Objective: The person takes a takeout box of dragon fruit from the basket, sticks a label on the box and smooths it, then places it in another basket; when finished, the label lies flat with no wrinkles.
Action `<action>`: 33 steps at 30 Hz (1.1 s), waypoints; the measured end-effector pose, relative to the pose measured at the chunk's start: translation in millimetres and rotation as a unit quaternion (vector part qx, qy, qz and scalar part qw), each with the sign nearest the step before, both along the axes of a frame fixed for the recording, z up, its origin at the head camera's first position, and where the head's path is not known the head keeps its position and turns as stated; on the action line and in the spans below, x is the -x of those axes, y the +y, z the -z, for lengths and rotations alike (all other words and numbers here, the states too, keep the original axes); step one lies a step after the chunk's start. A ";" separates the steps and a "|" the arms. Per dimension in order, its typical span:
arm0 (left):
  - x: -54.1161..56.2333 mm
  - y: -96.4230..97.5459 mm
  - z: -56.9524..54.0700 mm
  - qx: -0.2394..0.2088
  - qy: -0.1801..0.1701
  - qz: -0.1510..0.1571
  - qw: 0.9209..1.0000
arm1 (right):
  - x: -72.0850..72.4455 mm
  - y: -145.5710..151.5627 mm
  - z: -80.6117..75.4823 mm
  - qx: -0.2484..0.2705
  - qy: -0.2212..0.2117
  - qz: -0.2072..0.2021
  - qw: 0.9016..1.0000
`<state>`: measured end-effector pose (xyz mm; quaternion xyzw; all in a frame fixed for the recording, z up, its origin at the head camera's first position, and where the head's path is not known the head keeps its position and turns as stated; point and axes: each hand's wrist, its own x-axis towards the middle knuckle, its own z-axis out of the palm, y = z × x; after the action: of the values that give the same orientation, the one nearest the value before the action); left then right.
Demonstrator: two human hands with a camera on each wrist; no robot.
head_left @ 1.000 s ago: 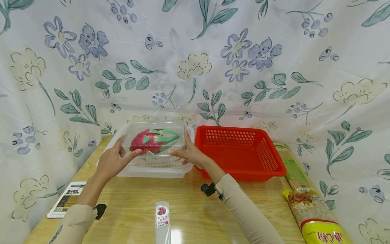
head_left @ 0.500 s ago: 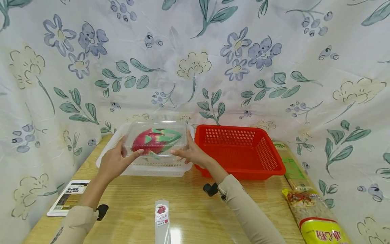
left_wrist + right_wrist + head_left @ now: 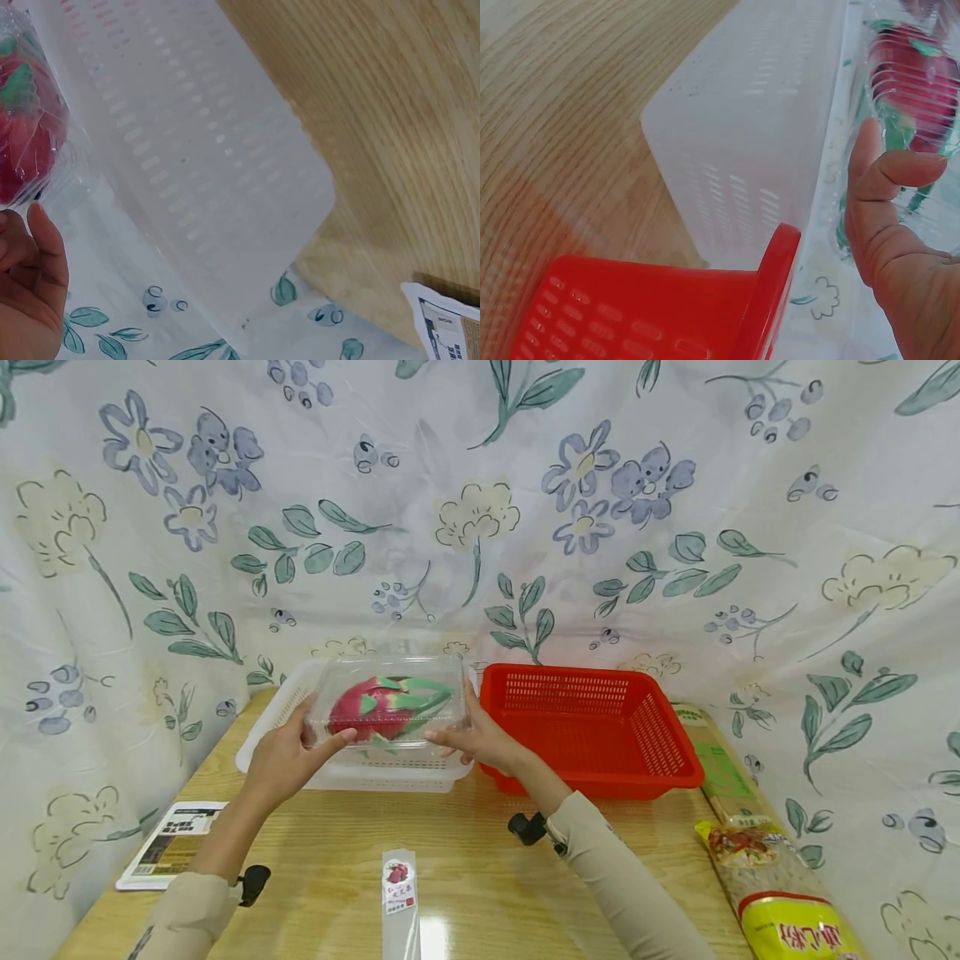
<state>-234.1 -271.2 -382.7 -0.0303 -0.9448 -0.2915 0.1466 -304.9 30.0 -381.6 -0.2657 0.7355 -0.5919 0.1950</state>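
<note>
A clear plastic clamshell box (image 3: 341, 670) with a pink and green dragon fruit (image 3: 375, 706) inside is held up between my two hands. My left hand (image 3: 283, 758) grips its left end, thumb along the near side. At the right end, my right hand (image 3: 486, 739) grips it with the thumb on the front edge. Behind and below the box, overlapped by it in the head view, stands a white perforated basket (image 3: 397, 777). In the right wrist view the dragon fruit (image 3: 915, 82) shows through the ribbed plastic beside my fingers.
To the right stands a red perforated basket (image 3: 592, 777). A green-labelled package (image 3: 720, 764) and a noodle bag (image 3: 780, 893) lie along the table's right edge. A clear strip with a dragon fruit label (image 3: 399, 885) lies in front; a white packet (image 3: 168, 852) is at left.
The box with the dragon fruit has shifted slightly right in the head view, both hands still gripping its ends. The head view has tilted a little.
</note>
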 end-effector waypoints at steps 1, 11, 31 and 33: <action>-0.4 0.0 -0.1 0.001 0.001 0.000 1.000 | -0.2 0.2 0.5 0.000 -0.002 0.000 1.000; -4.7 0.2 -0.8 0.002 0.027 -0.001 1.000 | -4.6 0.5 -2.1 -0.017 -0.010 0.010 1.000; -8.2 4.1 -2.9 0.010 0.040 0.005 0.999 | -12.3 7.9 -1.0 -0.033 -0.006 0.020 0.999; -8.7 4.6 -2.9 0.011 0.042 0.006 0.999 | -13.2 8.9 -1.3 -0.033 -0.001 0.020 0.999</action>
<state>-225.4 -266.6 -379.7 -0.0502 -0.9407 -0.2804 0.1844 -291.8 38.9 -380.3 -0.2442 0.7598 -0.5709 0.1926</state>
